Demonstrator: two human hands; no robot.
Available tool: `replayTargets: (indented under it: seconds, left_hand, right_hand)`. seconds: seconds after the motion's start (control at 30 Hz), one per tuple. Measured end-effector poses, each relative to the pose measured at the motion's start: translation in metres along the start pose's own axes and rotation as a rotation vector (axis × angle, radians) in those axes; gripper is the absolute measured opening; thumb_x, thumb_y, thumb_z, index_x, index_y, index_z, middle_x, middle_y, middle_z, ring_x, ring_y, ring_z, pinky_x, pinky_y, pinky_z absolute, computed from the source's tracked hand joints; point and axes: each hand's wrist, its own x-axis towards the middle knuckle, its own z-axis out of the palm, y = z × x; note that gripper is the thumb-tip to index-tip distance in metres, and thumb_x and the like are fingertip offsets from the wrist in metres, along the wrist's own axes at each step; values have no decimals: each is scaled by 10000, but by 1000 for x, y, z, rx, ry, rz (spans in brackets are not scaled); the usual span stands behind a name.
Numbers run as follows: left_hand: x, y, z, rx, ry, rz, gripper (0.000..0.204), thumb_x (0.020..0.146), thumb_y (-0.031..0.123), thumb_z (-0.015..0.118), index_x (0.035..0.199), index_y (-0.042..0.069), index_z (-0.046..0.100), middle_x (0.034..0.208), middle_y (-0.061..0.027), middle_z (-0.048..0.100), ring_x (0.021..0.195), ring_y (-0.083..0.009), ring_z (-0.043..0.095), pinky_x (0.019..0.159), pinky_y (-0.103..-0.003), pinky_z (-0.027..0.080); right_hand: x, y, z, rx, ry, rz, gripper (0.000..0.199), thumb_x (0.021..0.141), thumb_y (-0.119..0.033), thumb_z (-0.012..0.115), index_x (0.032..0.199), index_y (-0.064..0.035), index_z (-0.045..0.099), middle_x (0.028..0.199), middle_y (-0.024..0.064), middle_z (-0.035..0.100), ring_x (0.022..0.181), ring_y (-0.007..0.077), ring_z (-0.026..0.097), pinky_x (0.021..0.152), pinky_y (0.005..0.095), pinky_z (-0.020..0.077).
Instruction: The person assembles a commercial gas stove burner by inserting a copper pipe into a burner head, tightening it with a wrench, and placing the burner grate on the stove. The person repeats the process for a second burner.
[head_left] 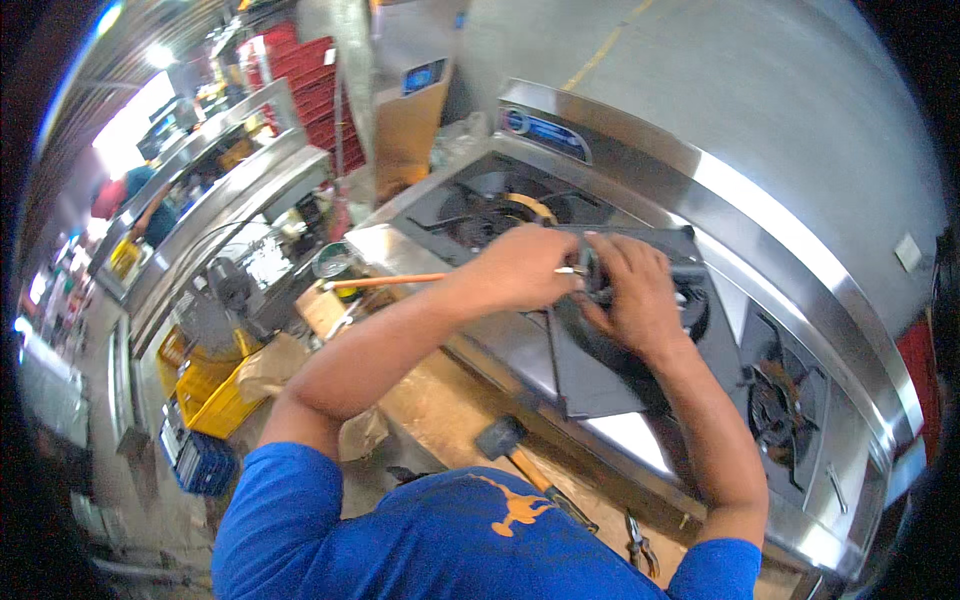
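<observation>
Over the middle of a stainless steel gas stove (520,360), both my hands meet at a dark, round metal part (592,268). My left hand (520,268) is closed, with a small light metal tip showing at its fingers; the rest of what it grips is hidden. My right hand (638,295) curls its fingers around the dark part from the right. Beneath it lies a black square burner plate (600,375), partly covered by my hand and forearm. An orange rod or hose (390,281) runs behind my left forearm; where it ends I cannot tell.
Left and right burners (485,215) (775,405) flank the middle one. On the wooden surface in front lie a black-headed mallet (503,438) and pliers (640,548). Yellow crate (215,395) and blue crate (200,460) stand at left. The stove's raised backsplash (690,170) bounds the far side.
</observation>
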Motion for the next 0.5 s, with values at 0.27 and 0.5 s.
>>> replayTargets:
  seconds: [0.27,0.5]
  left_hand:
    - [2,-3,-14,-69,-80,23,226,877,216,661,1018,42,694,922,-210,712,902,-393,687,812,-475,525]
    - [-2,-1,-5,-65,35,44,280,872,292,675,1001,44,693,906,-237,699,902,-429,673,812,-512,514]
  right_hand:
    - [-2,-68,5,79,-602,-154,216,779,-221,688,923,-62,661,1010,161,663,933,355,651,800,475,512]
    - [22,-78,71,126,-402,-42,264,879,-158,592,1073,3,670,1055,240,680,989,406,662,854,511,509]
